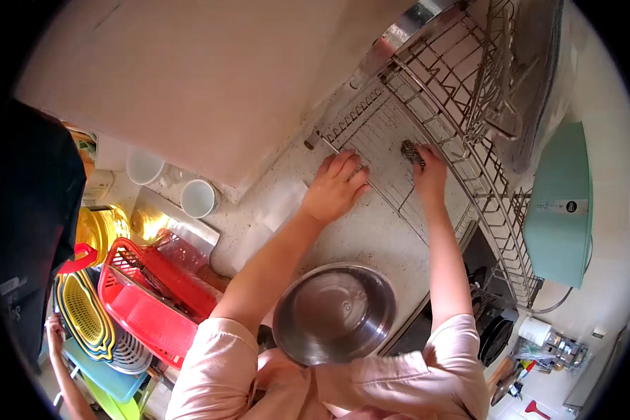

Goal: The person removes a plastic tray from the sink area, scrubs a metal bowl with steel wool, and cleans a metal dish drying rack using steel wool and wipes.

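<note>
A flat wire dish rack [385,150] lies on the speckled pale counter, dark specks scattered on and around it. My left hand [337,185] has its fingers curled over the rack's near bar. Between the fingers of my right hand [430,175] is a dark steel wool scrubber [411,152], pressed down at the rack's wires. Close to my body stands a round metal basin [383,311], which seems to hold some water.
At right stand a taller wire rack [444,122] and a green container [561,206]. To the left are white cups [199,199], a red basket [147,297], a yellow oil bottle [94,227] and stacked colanders [84,308]. Another person's arm [70,378] shows at lower left.
</note>
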The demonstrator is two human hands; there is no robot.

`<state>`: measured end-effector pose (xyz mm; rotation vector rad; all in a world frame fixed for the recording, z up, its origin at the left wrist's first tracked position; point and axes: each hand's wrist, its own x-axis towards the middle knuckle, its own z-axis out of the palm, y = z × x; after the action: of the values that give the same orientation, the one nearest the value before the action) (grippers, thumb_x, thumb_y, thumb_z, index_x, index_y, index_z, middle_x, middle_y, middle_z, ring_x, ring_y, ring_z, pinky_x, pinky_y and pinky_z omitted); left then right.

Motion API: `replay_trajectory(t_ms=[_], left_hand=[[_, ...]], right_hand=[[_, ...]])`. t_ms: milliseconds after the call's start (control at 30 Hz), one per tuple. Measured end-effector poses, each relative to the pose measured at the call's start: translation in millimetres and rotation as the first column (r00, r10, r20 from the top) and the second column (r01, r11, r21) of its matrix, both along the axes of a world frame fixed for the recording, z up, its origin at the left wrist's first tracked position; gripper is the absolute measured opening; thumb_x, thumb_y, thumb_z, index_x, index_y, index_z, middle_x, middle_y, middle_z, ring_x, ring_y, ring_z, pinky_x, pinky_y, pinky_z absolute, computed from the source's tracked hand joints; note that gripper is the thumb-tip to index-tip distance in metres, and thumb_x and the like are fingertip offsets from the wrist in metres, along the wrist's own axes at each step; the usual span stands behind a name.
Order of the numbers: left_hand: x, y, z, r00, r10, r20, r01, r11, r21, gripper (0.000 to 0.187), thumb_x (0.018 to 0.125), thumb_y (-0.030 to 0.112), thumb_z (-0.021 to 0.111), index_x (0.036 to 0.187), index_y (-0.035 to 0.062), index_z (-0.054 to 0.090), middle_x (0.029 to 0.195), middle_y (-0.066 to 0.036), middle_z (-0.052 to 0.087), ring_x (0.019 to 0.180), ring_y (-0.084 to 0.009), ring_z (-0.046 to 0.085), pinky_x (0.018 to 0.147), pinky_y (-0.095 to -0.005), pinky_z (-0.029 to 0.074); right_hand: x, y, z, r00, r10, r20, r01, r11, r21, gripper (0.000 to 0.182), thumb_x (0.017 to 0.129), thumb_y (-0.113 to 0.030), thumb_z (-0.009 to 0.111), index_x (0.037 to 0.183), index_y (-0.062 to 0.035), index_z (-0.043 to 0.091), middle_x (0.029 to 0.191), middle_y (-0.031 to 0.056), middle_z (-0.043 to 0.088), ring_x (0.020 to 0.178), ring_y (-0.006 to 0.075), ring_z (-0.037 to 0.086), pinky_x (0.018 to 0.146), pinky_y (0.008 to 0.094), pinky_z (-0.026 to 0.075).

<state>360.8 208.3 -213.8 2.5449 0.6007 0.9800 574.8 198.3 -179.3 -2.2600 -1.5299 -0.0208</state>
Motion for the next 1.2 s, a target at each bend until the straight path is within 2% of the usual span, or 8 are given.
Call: replay_trajectory(t_ms=[267, 367, 500, 667, 767, 900, 1033, 1200], left_hand=[[-2, -3, 3, 1.0, 0.007, 0.002, -0.007, 1.0, 0.006, 0.03, 0.076, 0.026, 0.063, 0.1, 0.0126, 0.054, 0.113, -0.008, 0.049, 0.116, -0.0271, 0.04, 0.094, -0.0421, 0.038], [-1, -1, 1, 1.0, -0.003, 0.028, 0.003, 1.0, 0.003, 0.031, 0.074, 0.025, 0.065, 0.101, 0.0125, 0.054, 0.114, -0.008, 0.049, 0.115, -0.0277, 0.041, 0.094, -0.0415, 0.038], [-1, 0, 1, 0.999, 0.0, 0.035, 0.0, 1.0, -0.006, 0.031, 0.074, 0.024, 0.065, 0.101, 0.0119, 0.054, 0.114, -0.008, 0.048, 0.116, -0.0278, 0.041, 0.093, -0.0416, 0.039], [-2, -1, 4, 1.0, 0.013, 0.008, -0.013, 1.0, 0.014, 0.03, 0.074, 0.024, 0.064, 0.1, 0.0121, 0.053, 0.112, -0.008, 0.048, 0.114, -0.0273, 0.041, 0.092, -0.0417, 0.039], [0, 1, 5, 1.0, -0.002, 0.021, 0.002, 1.0, 0.009, 0.03, 0.075, 0.024, 0.064, 0.099, 0.0125, 0.052, 0.112, -0.008, 0.048, 0.115, -0.0269, 0.041, 0.092, -0.0421, 0.039], [-1, -2, 5, 1.0, 0.015, 0.004, -0.015, 1.0, -0.005, 0.031, 0.075, 0.025, 0.064, 0.1, 0.0126, 0.051, 0.113, -0.008, 0.047, 0.116, -0.0268, 0.039, 0.092, -0.0427, 0.038], [-2, -1, -1, 1.0, 0.029, 0.007, -0.029, 0.999, 0.023, 0.031, 0.075, 0.028, 0.063, 0.099, 0.0126, 0.052, 0.113, -0.007, 0.047, 0.117, -0.0257, 0.038, 0.092, -0.0429, 0.038], [1, 1, -1, 1.0, 0.023, 0.021, -0.024, 1.0, 0.021, 0.03, 0.076, 0.032, 0.062, 0.098, 0.0128, 0.053, 0.111, -0.006, 0.049, 0.116, -0.0237, 0.038, 0.092, -0.0436, 0.038]], right_hand=[[14, -30, -47, 0.975, 0.123, 0.183, -0.151, 0.978, 0.145, 0.038, 0.074, 0.002, 0.06, 0.111, -0.0046, 0.06, 0.104, 0.0169, 0.058, 0.095, 0.0329, 0.056, 0.082, 0.0375, 0.045], [63, -81, -70, 0.997, 0.058, -0.052, -0.041, 0.957, 0.286, 0.032, 0.076, -0.001, 0.062, 0.108, -0.0041, 0.061, 0.1, 0.0173, 0.058, 0.091, 0.0338, 0.056, 0.078, 0.0385, 0.046], [-2, -1, 38, 0.997, -0.04, 0.071, 0.038, 0.999, 0.032, 0.023, 0.079, -0.005, 0.062, 0.102, -0.0024, 0.061, 0.096, 0.0187, 0.059, 0.087, 0.0331, 0.059, 0.075, 0.039, 0.047], [1, 10, 4, 0.994, -0.102, -0.045, 0.106, 0.991, 0.078, 0.013, 0.08, -0.003, 0.059, 0.092, 0.0003, 0.059, 0.086, 0.0172, 0.058, 0.08, 0.03, 0.059, 0.074, 0.0373, 0.047], [77, -35, -72, 0.867, -0.218, -0.448, 0.372, 0.882, 0.291, 0.007, 0.084, -0.005, 0.054, 0.088, -0.0025, 0.058, 0.09, 0.0127, 0.056, 0.084, 0.0259, 0.056, 0.074, 0.0328, 0.046], [64, -20, -15, 0.936, -0.254, 0.246, 0.316, 0.912, -0.263, 0.012, 0.087, -0.006, 0.05, 0.095, -0.0044, 0.059, 0.099, 0.012, 0.055, 0.095, 0.0248, 0.053, 0.078, 0.0313, 0.043], [39, 21, -29, 0.837, -0.166, 0.521, 0.16, 0.985, 0.058, 0.015, 0.088, -0.006, 0.048, 0.097, -0.0039, 0.059, 0.101, 0.0136, 0.055, 0.093, 0.0238, 0.054, 0.076, 0.0346, 0.044], [92, -34, -29, 0.858, -0.385, 0.339, 0.451, 0.881, -0.141, 0.016, 0.09, -0.005, 0.045, 0.097, -0.0001, 0.058, 0.101, 0.0169, 0.058, 0.088, 0.0262, 0.057, 0.078, 0.0363, 0.045]])
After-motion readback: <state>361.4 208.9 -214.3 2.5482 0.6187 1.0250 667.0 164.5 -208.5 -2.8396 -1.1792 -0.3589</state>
